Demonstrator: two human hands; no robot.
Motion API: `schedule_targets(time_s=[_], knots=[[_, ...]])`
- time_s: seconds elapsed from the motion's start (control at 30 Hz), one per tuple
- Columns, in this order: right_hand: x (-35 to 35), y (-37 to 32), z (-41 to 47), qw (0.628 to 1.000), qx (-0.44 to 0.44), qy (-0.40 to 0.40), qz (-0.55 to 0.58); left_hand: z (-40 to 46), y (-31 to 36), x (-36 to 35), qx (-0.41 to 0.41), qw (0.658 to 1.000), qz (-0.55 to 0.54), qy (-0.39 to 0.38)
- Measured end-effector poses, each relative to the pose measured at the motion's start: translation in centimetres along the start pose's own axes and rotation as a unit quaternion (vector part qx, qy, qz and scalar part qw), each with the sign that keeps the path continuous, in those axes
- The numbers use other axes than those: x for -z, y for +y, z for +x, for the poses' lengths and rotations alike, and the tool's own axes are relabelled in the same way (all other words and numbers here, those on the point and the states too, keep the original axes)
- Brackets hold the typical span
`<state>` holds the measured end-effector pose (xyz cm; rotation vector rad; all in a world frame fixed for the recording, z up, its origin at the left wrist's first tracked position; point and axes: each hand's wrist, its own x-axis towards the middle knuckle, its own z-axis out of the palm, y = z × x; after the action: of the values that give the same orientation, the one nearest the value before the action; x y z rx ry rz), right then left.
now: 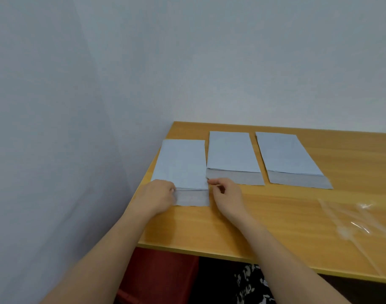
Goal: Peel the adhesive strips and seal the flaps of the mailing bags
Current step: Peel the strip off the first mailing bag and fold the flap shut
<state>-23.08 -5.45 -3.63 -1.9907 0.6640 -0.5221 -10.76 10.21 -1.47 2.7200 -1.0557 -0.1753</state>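
1. We have three pale blue mailing bags lying flat on the wooden table (275, 207), side by side, each with its open grey flap pointing toward us. The leftmost mailing bag (183, 165) sits at the table's left edge, the middle mailing bag (231, 152) just beside it, and the right mailing bag (284, 154) a little apart.

2. Our hands are both at the leftmost bag's flap (193, 198). The flap's long axis runs left to right across us, so the adhesive strip, if it lies along the flap, runs the same way.

3. Our left hand (157, 199) rests on the flap's left end, fingers curled and pressing down where flap meets bag body; it looks like the anchor.

4. Our right hand (226, 194) is at the flap's right end, touching the bag's right edge. Thumb and forefinger are pressed together in a small pinch at that corner. Whether they already hold the strip's end we cannot tell; it is too small to make out.

5. We judge the peel should start at the right corner and travel leftward along the flap, toward the holding hand.

6. Clear plastic film (354, 220) lies crumpled on the table well to the right, away from the bags.
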Motion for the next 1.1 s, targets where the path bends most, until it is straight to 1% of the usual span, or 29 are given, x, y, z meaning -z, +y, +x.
schedule_targets(time_s=[0.07, 0.13, 0.27, 0.33, 0.4, 0.43, 0.5, 0.57, 0.63, 0.67, 0.77, 0.87, 1.03, 1.1], knots=[[0.0, 0.6, -0.4, 0.997, 0.064, -0.005, -0.048, -0.5, -0.1, 0.0, -0.002, 1.0, -0.023, 0.012], [-0.1, 0.8, -0.8, 0.992, 0.103, -0.024, -0.074, -1.0, -0.2, 0.0, 0.0, 0.999, -0.048, 0.02], [-0.4, 0.9, -0.9, 0.984, 0.133, -0.052, -0.104, -2.1, 0.1, -0.1, 0.0, 0.997, -0.076, 0.03], [-0.3, 0.9, -1.0, 0.984, 0.127, -0.059, -0.106, -2.5, 0.0, -0.1, -0.001, 0.993, -0.112, 0.029], [-0.2, 0.9, -1.0, 0.988, 0.114, -0.043, -0.099, -2.6, -0.1, -0.3, -0.002, 0.988, -0.15, 0.038], [-0.2, 0.9, -1.0, 0.989, 0.106, -0.02, -0.1, -2.7, -0.2, -0.4, 0.001, 0.984, -0.168, 0.053], [-0.4, 0.9, -0.7, 0.989, 0.079, 0.038, -0.123, -2.6, -0.5, -0.8, 0.027, 0.973, -0.202, 0.11], [-0.6, 1.0, -0.5, 0.984, 0.052, 0.061, -0.157, -2.3, -0.8, -1.2, 0.096, 0.949, -0.255, 0.156], [-0.8, 1.0, -0.4, 0.98, 0.044, 0.048, -0.19, -2.0, -1.1, -1.1, 0.185, 0.911, -0.331, 0.165], [-0.9, 1.0, -0.3, 0.978, 0.045, 0.04, -0.199, -1.8, -1.2, -1.0, 0.216, 0.894, -0.359, 0.161], [-1.1, 1.2, -0.2, 0.978, 0.051, 0.027, -0.2, -1.0, -1.3, -0.7, 0.256, 0.88, -0.373, 0.146], [-1.1, 1.2, -0.2, 0.98, 0.049, 0.028, -0.193, -0.3, -1.5, -0.6, 0.289, 0.861, -0.393, 0.147], [-0.7, 1.1, -0.1, 0.985, 0.042, 0.008, -0.167, 0.2, -1.5, -0.1, 0.272, 0.855, -0.425, 0.118], [-0.2, 0.6, 0.2, 0.991, 0.013, -0.015, -0.136, 0.3, -1.7, 0.3, 0.243, 0.872, -0.404, 0.132]])
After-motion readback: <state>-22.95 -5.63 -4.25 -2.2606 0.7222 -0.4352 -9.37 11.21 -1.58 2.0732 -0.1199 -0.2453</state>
